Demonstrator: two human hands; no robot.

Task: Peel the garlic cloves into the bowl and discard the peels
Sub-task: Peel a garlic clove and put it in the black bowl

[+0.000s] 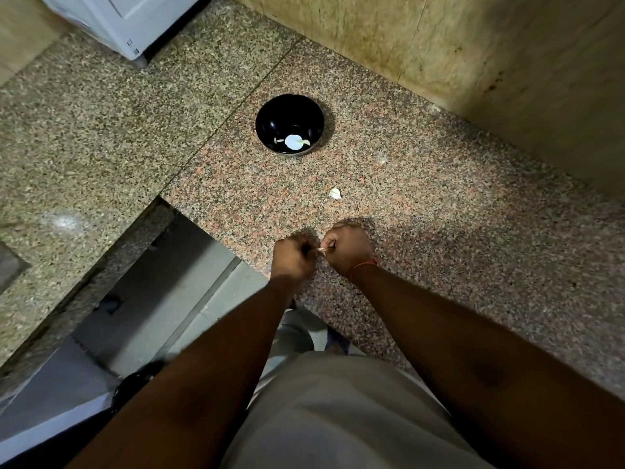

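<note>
The black bowl (290, 124) is serving as the landmark, sitting on the speckled granite counter (439, 231) near the point where two slabs are meeting at a seam.

Far to the left of the bowl and beyond it, the corner of a white appliance (111, 22) is standing on the counter. Below and to the left of the bowl, the counter edge is giving way to a gap in which a grey floor (152, 316) is showing.

Nearer the viewer than the bowl and slightly to its left, the left hand (293, 258) is hovering over the counter edge with its fingers curled inward, pinching one end of a small pale garlic clove (322, 249). Inside the bowl, pale pieces are lying on the bottom beside a bright reflection; whether they are cloves or peel cannot be told.

Directly in front of the bowl, the right hand (348, 247) is meeting the left, its fingers likewise curled and pinching the other side of the same clove; a red thread (365, 265) is circling its wrist.

Between the bowl and the right hand, slightly to the right, a loose pale piece of garlic (335, 193) is lying on the counter, apart from both hands. To the right of the bowl, a yellowish stone wall (473, 45) is rising behind the counter.
</note>
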